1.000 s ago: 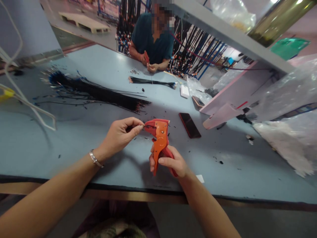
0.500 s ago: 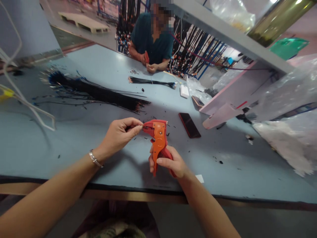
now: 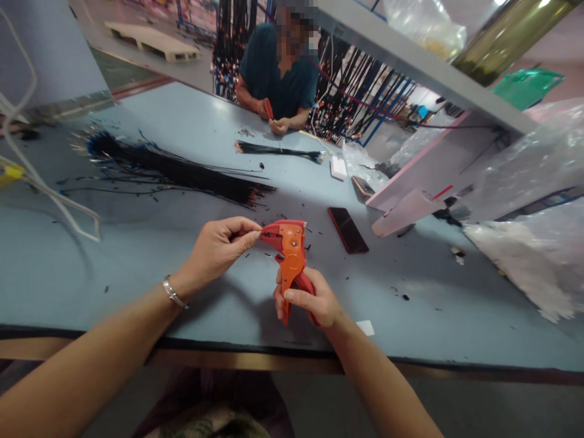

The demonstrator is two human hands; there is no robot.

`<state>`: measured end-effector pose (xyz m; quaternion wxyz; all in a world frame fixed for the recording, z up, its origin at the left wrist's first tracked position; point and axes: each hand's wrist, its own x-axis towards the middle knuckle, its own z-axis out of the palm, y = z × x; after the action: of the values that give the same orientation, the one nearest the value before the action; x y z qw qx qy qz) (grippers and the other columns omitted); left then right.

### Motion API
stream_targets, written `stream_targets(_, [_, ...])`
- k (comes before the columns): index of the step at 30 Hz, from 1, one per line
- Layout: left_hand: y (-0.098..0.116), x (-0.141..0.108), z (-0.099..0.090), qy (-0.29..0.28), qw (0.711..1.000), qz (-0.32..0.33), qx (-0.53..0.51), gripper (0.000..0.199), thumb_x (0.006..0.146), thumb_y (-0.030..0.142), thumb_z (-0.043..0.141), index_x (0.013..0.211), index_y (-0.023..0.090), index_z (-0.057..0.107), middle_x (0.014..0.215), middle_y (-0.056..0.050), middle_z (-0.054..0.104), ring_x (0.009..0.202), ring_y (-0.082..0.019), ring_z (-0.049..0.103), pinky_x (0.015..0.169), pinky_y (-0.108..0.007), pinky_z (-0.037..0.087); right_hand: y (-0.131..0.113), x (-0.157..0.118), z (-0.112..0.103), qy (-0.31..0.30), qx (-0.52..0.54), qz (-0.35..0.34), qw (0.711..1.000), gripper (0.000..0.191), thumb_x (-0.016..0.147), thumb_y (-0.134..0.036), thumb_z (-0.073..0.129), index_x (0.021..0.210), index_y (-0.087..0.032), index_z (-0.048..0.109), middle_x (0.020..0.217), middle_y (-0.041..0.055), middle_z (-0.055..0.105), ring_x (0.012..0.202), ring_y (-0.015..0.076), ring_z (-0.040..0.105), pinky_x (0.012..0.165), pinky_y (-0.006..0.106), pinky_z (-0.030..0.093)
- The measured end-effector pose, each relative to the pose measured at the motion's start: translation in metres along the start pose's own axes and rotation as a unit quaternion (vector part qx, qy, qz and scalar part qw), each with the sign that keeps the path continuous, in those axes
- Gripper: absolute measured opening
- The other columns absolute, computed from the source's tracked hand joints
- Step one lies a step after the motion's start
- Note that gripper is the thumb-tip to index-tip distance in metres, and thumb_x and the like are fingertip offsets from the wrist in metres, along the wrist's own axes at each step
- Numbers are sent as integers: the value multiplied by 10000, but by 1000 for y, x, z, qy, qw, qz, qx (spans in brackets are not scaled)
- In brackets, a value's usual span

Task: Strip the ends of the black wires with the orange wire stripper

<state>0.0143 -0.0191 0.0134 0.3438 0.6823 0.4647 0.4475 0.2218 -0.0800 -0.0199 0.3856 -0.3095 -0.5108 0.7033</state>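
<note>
My right hand (image 3: 312, 298) is wrapped round the handles of an orange and red wire stripper (image 3: 292, 252), held upright above the blue-grey table (image 3: 137, 267). At the tool's red jaws, my left hand (image 3: 223, 246) is pinched, thumb against forefinger. Whatever is between those fingertips is too small to make out. A large bundle of black wires (image 3: 177, 170) lies beyond my left hand, its copper-coloured ends towards the tool. Short black scraps are scattered around the jaws.
A phone (image 3: 348, 230) lies right of the tool. Further back are a smaller wire bundle (image 3: 278, 149) and a white box (image 3: 338, 168). Across the table a person (image 3: 278, 73) holds a red tool. White cable loops hang at left; plastic bags (image 3: 538, 231) lie at right.
The whole view has shifted very slightly. Both hands and the wire stripper keep nearly the same pose.
</note>
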Motion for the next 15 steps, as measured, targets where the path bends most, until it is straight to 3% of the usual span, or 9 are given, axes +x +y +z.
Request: stream_targets(15, [2, -2, 1, 6, 1000, 10, 22, 260, 796, 368, 590, 793, 146, 725, 637, -14, 648, 566, -117, 508, 522, -196, 398, 3, 0, 1, -3, -37, -9, 999, 321, 821, -404, 708, 908, -149, 534, 631, 4, 612, 490, 125, 578, 455, 231, 496])
